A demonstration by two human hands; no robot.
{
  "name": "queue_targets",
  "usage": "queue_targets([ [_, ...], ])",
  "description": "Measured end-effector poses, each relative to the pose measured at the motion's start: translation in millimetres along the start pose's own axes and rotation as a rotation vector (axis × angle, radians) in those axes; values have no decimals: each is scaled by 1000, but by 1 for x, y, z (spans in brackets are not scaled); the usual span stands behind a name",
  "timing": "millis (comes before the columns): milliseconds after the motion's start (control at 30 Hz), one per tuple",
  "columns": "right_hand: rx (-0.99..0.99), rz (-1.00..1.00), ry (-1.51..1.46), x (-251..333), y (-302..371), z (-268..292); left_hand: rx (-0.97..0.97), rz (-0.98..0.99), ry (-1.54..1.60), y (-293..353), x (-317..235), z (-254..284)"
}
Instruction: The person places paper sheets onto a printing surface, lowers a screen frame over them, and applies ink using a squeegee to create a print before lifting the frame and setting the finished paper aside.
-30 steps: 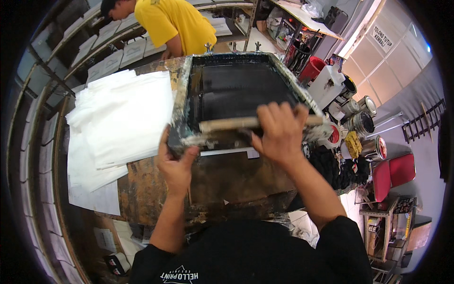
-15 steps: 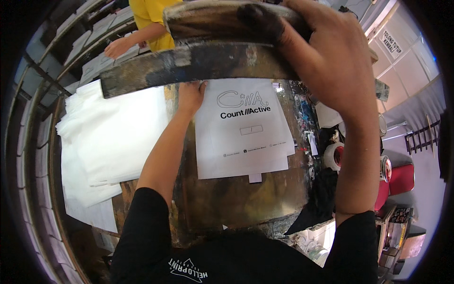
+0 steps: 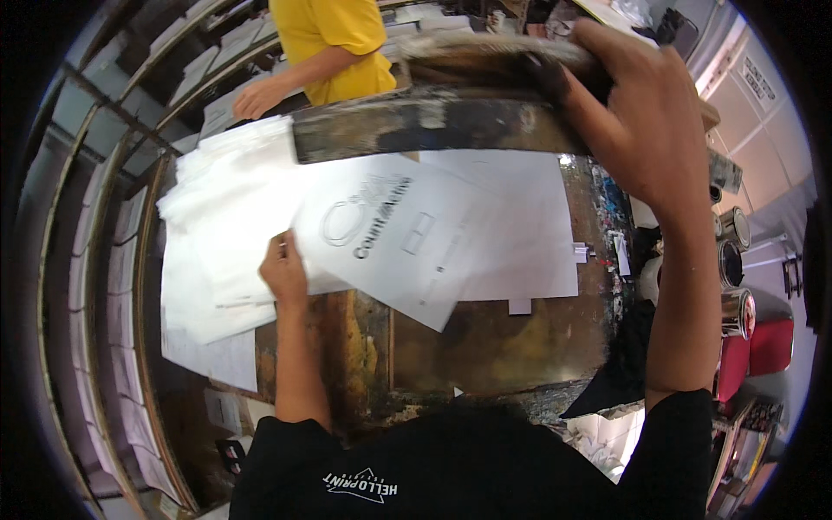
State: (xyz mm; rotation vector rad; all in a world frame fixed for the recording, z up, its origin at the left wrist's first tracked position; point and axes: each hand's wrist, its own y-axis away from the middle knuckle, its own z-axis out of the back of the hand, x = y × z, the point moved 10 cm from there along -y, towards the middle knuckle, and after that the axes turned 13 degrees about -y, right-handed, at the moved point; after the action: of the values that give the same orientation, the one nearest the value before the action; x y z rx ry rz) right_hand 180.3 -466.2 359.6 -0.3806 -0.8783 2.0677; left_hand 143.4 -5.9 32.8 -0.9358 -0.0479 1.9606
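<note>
My left hand (image 3: 284,264) pinches the left edge of a white printed sheet (image 3: 425,282) with black lettering and line drawings. The sheet is tilted and blurred, between a pile of white sheets (image 3: 221,251) and another white sheet (image 3: 529,243) lying on the stained board (image 3: 503,347). Above the board, an ink-stained screen printing frame (image 3: 416,126) is raised. Behind its near edge my right hand (image 3: 637,113), its thumb blackened, is closed around a dark, worn squeegee (image 3: 494,74). The fingers on its far side are partly hidden.
A person in a yellow shirt (image 3: 338,52) stands across the table, one hand (image 3: 256,100) over the racks. Shelves (image 3: 95,260) line the left side. Several open cans (image 3: 737,312) and a red chair (image 3: 771,347) are at the right. Black cloth (image 3: 620,368) hangs by the board's right edge.
My left hand has pulled the printed sheet left and toward me, turning it, which uncovers the white sheet beneath. My right hand still keeps the frame raised. The view has shifted.
</note>
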Motion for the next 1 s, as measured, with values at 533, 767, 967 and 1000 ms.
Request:
queue_targets([
  [533, 0, -38, -5, 7, 30, -4, 196, -536, -152, 75, -75, -37],
  [767, -5, 3, -15, 20, 25, 4, 199, -390, -236, 47, -77, -62],
  [967, -49, 61, -58, 17, 0, 5, 452, -679, -300, 94, -121, -60],
  [1000, 19, -4, -154, 14, -7, 1, 491, -780, -502, 120, -127, -64],
])
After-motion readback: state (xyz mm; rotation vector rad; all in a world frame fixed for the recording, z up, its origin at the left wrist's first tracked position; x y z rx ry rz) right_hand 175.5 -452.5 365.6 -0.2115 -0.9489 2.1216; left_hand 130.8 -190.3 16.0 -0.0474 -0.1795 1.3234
